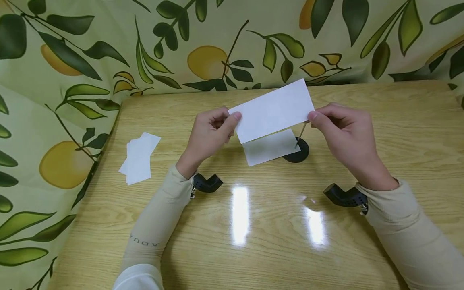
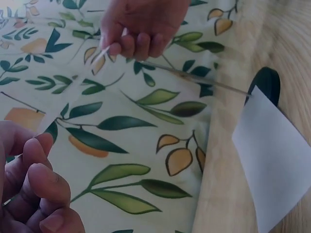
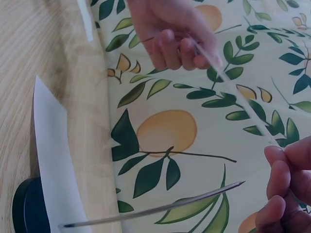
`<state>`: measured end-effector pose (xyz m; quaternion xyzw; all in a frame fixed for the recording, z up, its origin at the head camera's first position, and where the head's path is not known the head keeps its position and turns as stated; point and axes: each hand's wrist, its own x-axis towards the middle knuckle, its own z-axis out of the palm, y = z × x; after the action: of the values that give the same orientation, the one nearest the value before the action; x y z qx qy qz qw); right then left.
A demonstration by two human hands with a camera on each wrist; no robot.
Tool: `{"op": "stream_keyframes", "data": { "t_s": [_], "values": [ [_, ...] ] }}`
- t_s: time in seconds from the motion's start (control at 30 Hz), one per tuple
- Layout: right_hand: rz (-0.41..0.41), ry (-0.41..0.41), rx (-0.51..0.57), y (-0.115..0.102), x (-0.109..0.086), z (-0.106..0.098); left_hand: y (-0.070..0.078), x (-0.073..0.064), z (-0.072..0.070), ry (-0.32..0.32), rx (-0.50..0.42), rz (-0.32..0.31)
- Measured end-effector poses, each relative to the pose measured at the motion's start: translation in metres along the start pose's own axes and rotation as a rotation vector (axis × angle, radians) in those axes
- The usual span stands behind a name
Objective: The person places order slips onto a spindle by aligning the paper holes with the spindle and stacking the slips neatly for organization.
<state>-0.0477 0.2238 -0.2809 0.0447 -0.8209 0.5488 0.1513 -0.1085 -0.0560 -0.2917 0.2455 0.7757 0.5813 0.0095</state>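
Between both hands a white paper slip [image 1: 272, 110] is held up, its right end raised in the head view. My left hand [image 1: 212, 135] pinches its left end, thumb on top. At the other end my right hand [image 1: 346, 137] pinches the corner between thumb and fingers. Below stands a paper spike, with a round black base [image 1: 300, 156] and a thin upright metal rod [image 3: 194, 198]. A second white slip [image 1: 270, 150] is pierced low on the rod and lies over part of the base. The right wrist view shows the rod's pointed tip bare, apart from the held slip.
Several white slips [image 1: 139, 159] lie in a loose, fanned pile on the left of the wooden table [image 1: 272, 249]. A leaf-and-fruit patterned cloth [image 1: 163, 40] hangs behind the table and along its left side. Black camera mounts [image 1: 346, 196] sit at both wrists.
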Motion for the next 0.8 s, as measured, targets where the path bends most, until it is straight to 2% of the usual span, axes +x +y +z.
{"op": "stream_keyframes", "data": {
  "t_s": [0.17,0.5,0.8],
  "values": [
    [0.037,-0.015,-0.032,0.006,-0.001,0.002,-0.004,0.0,0.002,-0.008,-0.028,0.002],
    [0.088,-0.014,-0.085,0.012,-0.001,0.004,-0.007,0.003,0.006,-0.024,-0.017,-0.044],
    [0.146,-0.044,-0.081,0.019,0.001,0.006,-0.013,0.004,0.007,-0.044,-0.023,-0.073]
  ]
}}
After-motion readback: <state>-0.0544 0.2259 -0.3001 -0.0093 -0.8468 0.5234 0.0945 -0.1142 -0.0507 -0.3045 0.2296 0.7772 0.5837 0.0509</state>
